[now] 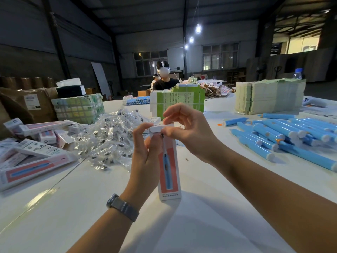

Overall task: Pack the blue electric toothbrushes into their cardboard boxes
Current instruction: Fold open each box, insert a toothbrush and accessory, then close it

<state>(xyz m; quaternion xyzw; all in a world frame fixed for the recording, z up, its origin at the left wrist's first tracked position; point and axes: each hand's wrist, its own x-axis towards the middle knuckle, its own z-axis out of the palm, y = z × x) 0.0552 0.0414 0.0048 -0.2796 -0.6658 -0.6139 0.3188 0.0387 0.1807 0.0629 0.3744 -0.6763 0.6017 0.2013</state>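
Note:
A tall white cardboard box (169,172) with a coral panel and a printed blue toothbrush stands upright on the white table (91,207) in the middle. My left hand (144,152) grips its upper part from the left. My right hand (184,128) pinches the white top flap, thumb and forefinger on the box's top end. What is inside the box is hidden. A heap of blue electric toothbrushes (284,137) lies on the table to the right. Several filled or flat boxes (34,161) are stacked at the left.
A pile of clear plastic bags with brush heads (109,136) lies left of centre. Green flat cartons (178,101) stand behind the box, pale stacks (269,95) at back right, brown cartons (27,105) at back left. A person (164,77) sits across the table.

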